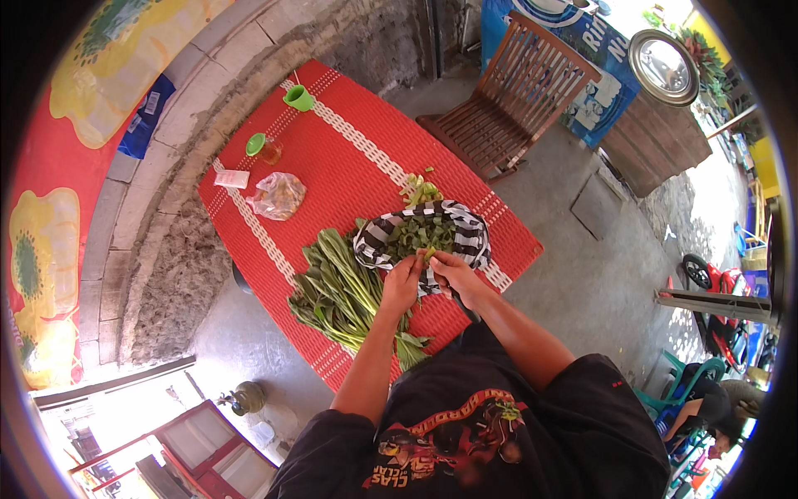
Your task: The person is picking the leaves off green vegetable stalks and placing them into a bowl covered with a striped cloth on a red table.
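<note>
My left hand (402,284) and my right hand (458,274) meet over the near rim of a basket (471,234) lined with black-and-white checked cloth. A short green stalk (430,252) is pinched between the fingertips. From under my right palm juts the black handle (464,305) of what looks like a knife; its blade is hidden. Cut green leaves (421,237) fill the basket. Left of it lies a large bunch of long-stemmed leafy greens (340,280), partly behind my left forearm. Pale green stem trimmings (423,190) are heaped beyond the basket.
The red woven table cover (349,168) carries a plastic bag (278,196), a white packet (232,179), a green-lidded jar (269,150) and a green cup (298,98). A slatted wooden chair (511,93) stands beyond the table. A person (704,405) sits at far right.
</note>
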A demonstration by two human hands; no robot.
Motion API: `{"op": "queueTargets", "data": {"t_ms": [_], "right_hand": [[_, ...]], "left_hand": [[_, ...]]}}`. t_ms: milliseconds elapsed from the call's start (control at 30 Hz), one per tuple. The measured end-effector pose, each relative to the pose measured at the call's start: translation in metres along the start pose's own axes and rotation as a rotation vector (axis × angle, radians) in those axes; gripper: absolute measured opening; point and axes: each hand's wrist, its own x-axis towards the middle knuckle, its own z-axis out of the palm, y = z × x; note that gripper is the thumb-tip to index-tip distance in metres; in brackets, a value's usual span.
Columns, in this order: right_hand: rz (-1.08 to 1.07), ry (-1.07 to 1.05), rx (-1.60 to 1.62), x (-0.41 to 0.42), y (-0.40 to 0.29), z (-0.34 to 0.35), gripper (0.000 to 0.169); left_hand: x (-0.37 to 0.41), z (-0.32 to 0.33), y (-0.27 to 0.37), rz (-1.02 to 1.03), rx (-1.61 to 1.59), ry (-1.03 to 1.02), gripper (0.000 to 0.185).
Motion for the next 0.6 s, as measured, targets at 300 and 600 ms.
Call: {"op": "queueTargets", "data": {"t_ms": [300,600], "right_hand": [[0.071,0.120,-0.008,0.020,0.006,0.006,0.022],[0.200,0.257,-0.036,0.039,0.002,0.012,0.024]], "left_hand": [[0.004,0.013,-0.018,0.090,0.170,0.154,0.026],[-0.004,0.015,-0.027,-0.006,0.114,0.213,0.032]]}}
